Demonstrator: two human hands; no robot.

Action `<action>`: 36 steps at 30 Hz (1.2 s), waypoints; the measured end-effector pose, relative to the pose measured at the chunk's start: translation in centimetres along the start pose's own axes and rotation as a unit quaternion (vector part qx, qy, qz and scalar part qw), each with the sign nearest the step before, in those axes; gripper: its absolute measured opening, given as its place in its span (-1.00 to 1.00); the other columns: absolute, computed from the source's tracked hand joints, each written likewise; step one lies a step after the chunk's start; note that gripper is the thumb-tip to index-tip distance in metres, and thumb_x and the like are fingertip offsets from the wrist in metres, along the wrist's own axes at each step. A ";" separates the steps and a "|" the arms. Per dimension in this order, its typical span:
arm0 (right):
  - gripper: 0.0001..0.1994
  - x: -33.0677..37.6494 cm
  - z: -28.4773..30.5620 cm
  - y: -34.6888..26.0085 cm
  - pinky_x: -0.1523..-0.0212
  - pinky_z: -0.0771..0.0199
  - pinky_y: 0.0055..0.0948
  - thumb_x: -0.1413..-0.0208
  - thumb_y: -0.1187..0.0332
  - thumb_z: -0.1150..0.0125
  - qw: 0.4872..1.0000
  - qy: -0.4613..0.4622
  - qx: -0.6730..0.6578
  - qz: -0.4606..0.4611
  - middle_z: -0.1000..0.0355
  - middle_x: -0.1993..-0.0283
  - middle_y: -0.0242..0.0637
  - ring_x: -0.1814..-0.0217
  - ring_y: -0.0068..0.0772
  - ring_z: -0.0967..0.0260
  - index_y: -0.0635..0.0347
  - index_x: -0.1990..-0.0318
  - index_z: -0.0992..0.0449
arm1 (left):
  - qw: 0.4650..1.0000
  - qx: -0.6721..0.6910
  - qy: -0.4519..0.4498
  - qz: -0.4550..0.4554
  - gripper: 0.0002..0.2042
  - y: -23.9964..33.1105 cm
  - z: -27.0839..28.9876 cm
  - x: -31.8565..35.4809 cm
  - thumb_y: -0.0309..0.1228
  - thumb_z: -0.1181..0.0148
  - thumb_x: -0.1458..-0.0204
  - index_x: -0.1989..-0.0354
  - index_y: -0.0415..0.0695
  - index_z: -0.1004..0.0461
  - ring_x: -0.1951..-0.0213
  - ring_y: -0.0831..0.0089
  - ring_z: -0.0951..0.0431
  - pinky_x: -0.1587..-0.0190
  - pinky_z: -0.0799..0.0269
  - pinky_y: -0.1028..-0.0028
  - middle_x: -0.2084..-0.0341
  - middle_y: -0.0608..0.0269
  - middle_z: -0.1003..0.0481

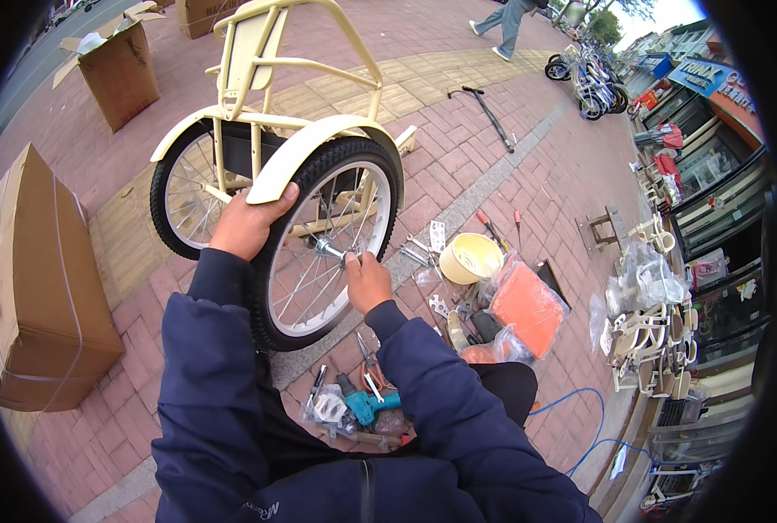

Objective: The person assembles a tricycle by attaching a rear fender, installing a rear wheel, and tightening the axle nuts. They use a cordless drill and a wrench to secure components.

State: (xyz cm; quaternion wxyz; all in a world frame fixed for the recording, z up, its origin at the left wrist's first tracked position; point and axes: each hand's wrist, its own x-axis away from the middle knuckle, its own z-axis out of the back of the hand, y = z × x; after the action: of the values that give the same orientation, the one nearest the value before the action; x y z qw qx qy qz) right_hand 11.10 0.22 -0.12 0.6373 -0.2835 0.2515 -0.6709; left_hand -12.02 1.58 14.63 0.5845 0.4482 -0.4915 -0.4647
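Note:
A cream tricycle frame (257,113) with a seat back stands in front of me. Its near spoked wheel (266,288), with a black knobby tyre and silver rim, is turned toward me. My left hand (247,225) is closed round the lower end of the cream fender (305,148), beside the tyre. At the wheel's centre, my right hand (369,281) pinches the outer end of the axle (327,248); any nut there is hidden by the fingers. The second wheel (179,187) is partly hidden behind the frame.
Below my arms lie a teal power drill (371,405) and pliers (371,370). On the right are a cream bucket (471,257), wrenches (419,248) and an orange plastic-wrapped piece (528,305). A floor pump (488,113) lies farther off; a carton (48,288) stands left.

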 end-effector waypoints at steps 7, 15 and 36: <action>-0.59 -0.3 -0.4 0.8 0.20 -0.36 0.16 -0.34 0.05 0.05 0.999 -0.033 -0.033 0.015 -0.47 0.37 0.26 0.25 0.40 -0.42 0.31 0.28 -0.39 | 1.000 -0.008 0.006 -0.017 -0.48 0.3 -0.1 0.3 0.02 -0.30 -0.12 0.20 -0.34 -0.56 0.63 0.47 -0.51 0.54 -0.41 0.43 0.59 0.21 -0.54; -0.55 0.4 -0.8 -0.4 0.16 -0.37 0.18 -0.35 0.05 0.13 0.999 0.038 0.006 0.022 -0.49 0.33 0.23 0.21 0.38 -0.43 0.32 0.33 -0.40 | 1.000 -0.020 0.007 -0.014 -0.47 0.6 -0.2 0.3 0.02 -0.29 -0.13 0.21 -0.35 -0.56 0.63 0.46 -0.51 0.56 -0.40 0.43 0.60 0.21 -0.53; -0.69 4.6 0.7 28.2 0.45 -0.55 -0.26 -0.25 0.18 -0.15 0.935 -0.279 0.197 -0.091 -0.51 0.44 -0.19 0.52 -0.26 -0.50 0.30 0.14 -0.54 | 0.999 -0.028 0.021 -0.032 -0.40 0.0 0.6 0.1 0.08 -0.34 -0.06 0.01 -0.26 -0.52 0.42 0.39 -0.68 0.39 -0.66 0.50 0.42 0.05 -0.63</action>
State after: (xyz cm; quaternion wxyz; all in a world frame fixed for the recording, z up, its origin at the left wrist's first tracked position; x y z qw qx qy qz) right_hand 31.55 -6.05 -19.05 0.6609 -0.3494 -0.1006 -0.6565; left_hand -12.63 1.44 14.67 0.5917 0.4565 -0.4515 -0.4874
